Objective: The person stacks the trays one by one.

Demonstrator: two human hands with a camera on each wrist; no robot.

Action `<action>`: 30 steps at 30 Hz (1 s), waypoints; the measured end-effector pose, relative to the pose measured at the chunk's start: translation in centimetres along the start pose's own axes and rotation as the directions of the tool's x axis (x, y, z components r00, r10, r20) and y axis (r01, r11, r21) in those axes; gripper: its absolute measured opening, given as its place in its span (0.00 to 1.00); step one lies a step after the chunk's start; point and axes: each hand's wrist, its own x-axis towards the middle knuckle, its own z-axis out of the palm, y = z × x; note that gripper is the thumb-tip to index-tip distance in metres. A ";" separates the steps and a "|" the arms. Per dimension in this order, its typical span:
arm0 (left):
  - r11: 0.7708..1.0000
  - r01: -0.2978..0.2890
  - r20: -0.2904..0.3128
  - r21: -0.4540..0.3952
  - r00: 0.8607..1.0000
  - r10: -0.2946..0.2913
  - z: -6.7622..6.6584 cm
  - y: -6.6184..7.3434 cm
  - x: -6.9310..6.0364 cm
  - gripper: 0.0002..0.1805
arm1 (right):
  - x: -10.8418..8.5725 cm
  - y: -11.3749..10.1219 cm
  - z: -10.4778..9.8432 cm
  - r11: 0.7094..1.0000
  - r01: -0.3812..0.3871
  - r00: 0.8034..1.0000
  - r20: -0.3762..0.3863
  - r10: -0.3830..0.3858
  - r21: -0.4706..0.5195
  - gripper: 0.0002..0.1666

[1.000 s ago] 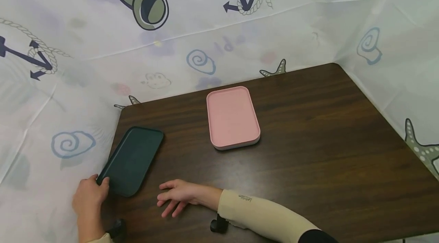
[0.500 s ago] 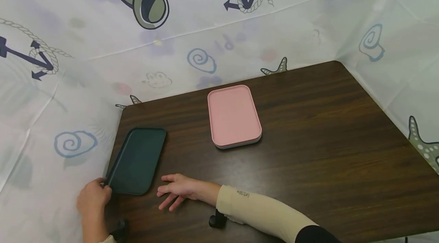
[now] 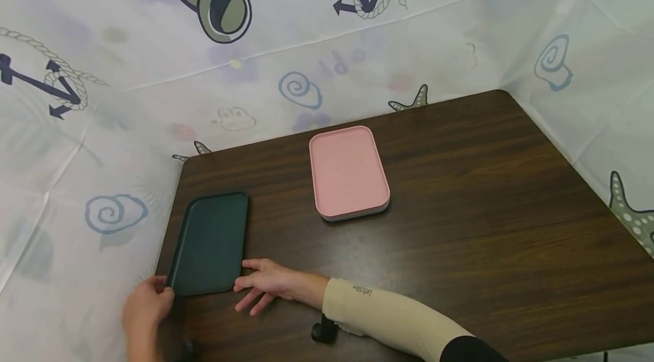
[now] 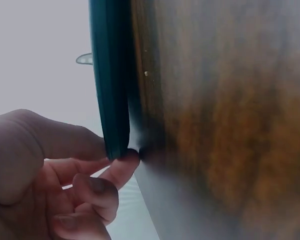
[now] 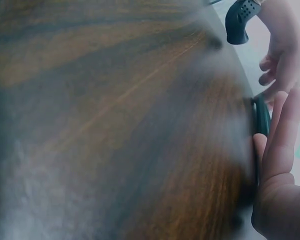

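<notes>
A dark green rectangular tray (image 3: 210, 243) with a raised rim lies near the table's left side. My left hand (image 3: 146, 308) pinches its near left corner. In the left wrist view the thumb lies on one face of the tray's edge (image 4: 109, 85) and a fingertip on the other. With fingers spread, my right hand (image 3: 269, 282) is by the tray's near right corner; whether it touches the rim, I cannot tell. Farther back lies a pink tray (image 3: 349, 172) with greyish edges beneath it, apparently a stack.
The brown wood-grain table (image 3: 485, 209) runs wide to the right of both trays. A white printed cloth (image 3: 276, 33) hangs behind it and along its left and right sides. Small black devices are strapped to the wrists, one (image 3: 324, 329) under the right forearm.
The green tray has turned straighter to the table edges and shifted slightly right. My left hand moved right and a little nearer with its corner. The right hand has barely moved.
</notes>
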 end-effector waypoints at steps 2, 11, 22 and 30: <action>1.000 -0.008 -0.019 -0.026 1.000 0.008 0.2 0.0 -0.4 0.21 | 0.0 -0.1 0.0 1.000 0.011 1.000 -0.026 -0.011 -0.011 0.38; 0.990 -0.043 0.025 -0.135 0.999 0.047 1.1 -0.2 -2.0 0.23 | -0.6 -0.4 -0.4 0.995 0.038 0.995 -0.087 -0.046 -0.089 0.29; 0.932 0.094 0.128 -0.351 0.990 -0.051 1.8 2.3 -5.3 0.27 | -1.4 -1.6 -1.5 0.929 0.123 0.934 -0.275 -0.227 -0.350 0.16; 0.847 0.146 0.059 -0.511 0.989 -0.135 3.3 4.2 -7.4 0.23 | -1.8 -2.3 -3.4 0.898 0.150 0.933 -0.242 -0.267 -0.414 0.14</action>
